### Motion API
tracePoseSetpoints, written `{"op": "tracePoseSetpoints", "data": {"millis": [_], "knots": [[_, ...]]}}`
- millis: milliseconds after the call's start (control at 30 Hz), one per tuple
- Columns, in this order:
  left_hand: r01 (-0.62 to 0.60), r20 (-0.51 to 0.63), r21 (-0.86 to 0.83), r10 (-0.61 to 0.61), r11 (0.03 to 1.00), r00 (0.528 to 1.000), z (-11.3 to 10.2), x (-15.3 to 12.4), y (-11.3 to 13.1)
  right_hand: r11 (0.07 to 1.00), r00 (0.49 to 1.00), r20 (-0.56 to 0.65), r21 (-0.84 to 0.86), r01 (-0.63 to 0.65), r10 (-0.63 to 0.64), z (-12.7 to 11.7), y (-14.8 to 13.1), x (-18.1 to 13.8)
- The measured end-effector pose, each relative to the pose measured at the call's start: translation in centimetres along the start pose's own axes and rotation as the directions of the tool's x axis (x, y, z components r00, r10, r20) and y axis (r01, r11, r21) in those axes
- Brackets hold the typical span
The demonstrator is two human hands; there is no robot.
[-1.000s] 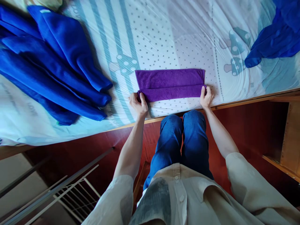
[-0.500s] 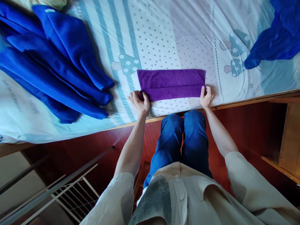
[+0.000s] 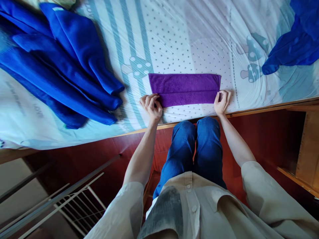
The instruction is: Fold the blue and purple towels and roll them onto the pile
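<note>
Pinched the folded purple cloth (image 3: 185, 89), flat on the bed (image 3: 174, 114), with the right hand (image 3: 221, 103), curled the left hand (image 3: 152, 107) at the opposite end, too hidden to tell whether pinching, and judged it light, limp, best taken by both near corners.

A bed (image 3: 171, 54) with a wooden edge (image 3: 251, 111) is covered by a wrinkled white and pale blue sheet (image 3: 206, 58). On it lies a purple towel (image 3: 185, 89), spread wide close to that edge, a strip folded over along its near side. Dots are printed around the towel, stripes to its left, mushrooms on both sides. Left of the towel, apart from it, blue clothes (image 3: 71, 63) lie bunched; well to its right is a crumpled blue cloth (image 3: 296, 46).
</note>
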State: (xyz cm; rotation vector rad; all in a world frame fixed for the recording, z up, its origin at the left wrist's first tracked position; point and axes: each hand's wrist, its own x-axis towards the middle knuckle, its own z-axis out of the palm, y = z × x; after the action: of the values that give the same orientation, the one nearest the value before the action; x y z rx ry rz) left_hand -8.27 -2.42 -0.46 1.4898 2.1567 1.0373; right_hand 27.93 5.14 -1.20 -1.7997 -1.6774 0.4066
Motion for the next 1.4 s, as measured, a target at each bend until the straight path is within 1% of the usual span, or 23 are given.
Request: {"op": "tracePoseSetpoints", "data": {"millis": [100, 200, 267, 433, 600, 700, 800, 900, 1033, 1167, 1267, 1400], "knots": [[-0.003, 0.010, 0.000, 0.003, 1.000, 1.000, 0.0, 0.0, -0.1, 0.994, 0.996, -0.008, -0.059, 0.093, -0.094, -0.2, -0.1, 0.1], [-0.010, 0.046, -0.041, 0.012, 0.999, 0.999, 0.0, 0.0, -0.4, 0.978, 0.986, 0.041, -0.122, 0.167, -0.163, -0.2, 0.0, 0.1], [-0.035, 0.076, -0.054, 0.039, 0.998, 0.996, 0.1, 0.0, -0.5, 0.972, 0.979, 0.073, -0.126, 0.196, -0.188, -0.3, 0.0, 0.2], [-0.088, 0.154, -0.073, 0.099, 0.993, 0.983, 0.0, 0.4, -0.3, 0.973, 0.972, 0.119, -0.091, 0.213, -0.202, -0.6, -0.3, 0.3], [-0.125, 0.154, -0.058, 0.132, 0.990, 0.979, -0.5, 0.5, 0.5, 0.977, 0.963, 0.181, -0.051, 0.209, -0.197, -1.4, -0.7, 0.4], [-0.150, 0.207, -0.035, 0.154, 0.988, 0.966, -1.2, 0.3, 0.6, 0.964, 0.940, 0.244, -0.060, 0.258, -0.237, -2.2, -0.7, 0.6], [-0.218, 0.268, -0.034, 0.219, 0.975, 0.938, -1.7, 0.1, 0.2, 0.945, 0.904, 0.309, -0.041, 0.324, -0.296, -3.0, -0.5, 0.8], [-0.259, 0.287, -0.042, 0.260, 0.965, 0.922, -1.8, 0.0, -0.1, 0.930, 0.880, 0.345, -0.048, 0.365, -0.327, -3.3, -0.3, 0.9], [-0.215, 0.279, -0.014, 0.211, 0.976, 0.937, -1.4, -0.1, 0.0, 0.919, 0.870, 0.368, -0.092, 0.384, -0.328, -3.1, -0.3, 0.6], [-0.167, 0.260, -0.030, 0.169, 0.985, 0.951, -1.3, -0.1, 0.2, 0.926, 0.891, 0.339, -0.118, 0.360, -0.303, -2.6, -0.2, 0.4], [-0.149, 0.236, -0.055, 0.158, 0.987, 0.959, -1.3, 0.0, 0.1, 0.937, 0.905, 0.312, -0.103, 0.335, -0.289, -2.4, 0.1, 0.4], [-0.109, 0.182, -0.070, 0.121, 0.992, 0.976, -1.2, 0.0, -0.2, 0.948, 0.911, 0.303, -0.061, 0.312, -0.280, -2.5, 0.2, 0.6]]}}
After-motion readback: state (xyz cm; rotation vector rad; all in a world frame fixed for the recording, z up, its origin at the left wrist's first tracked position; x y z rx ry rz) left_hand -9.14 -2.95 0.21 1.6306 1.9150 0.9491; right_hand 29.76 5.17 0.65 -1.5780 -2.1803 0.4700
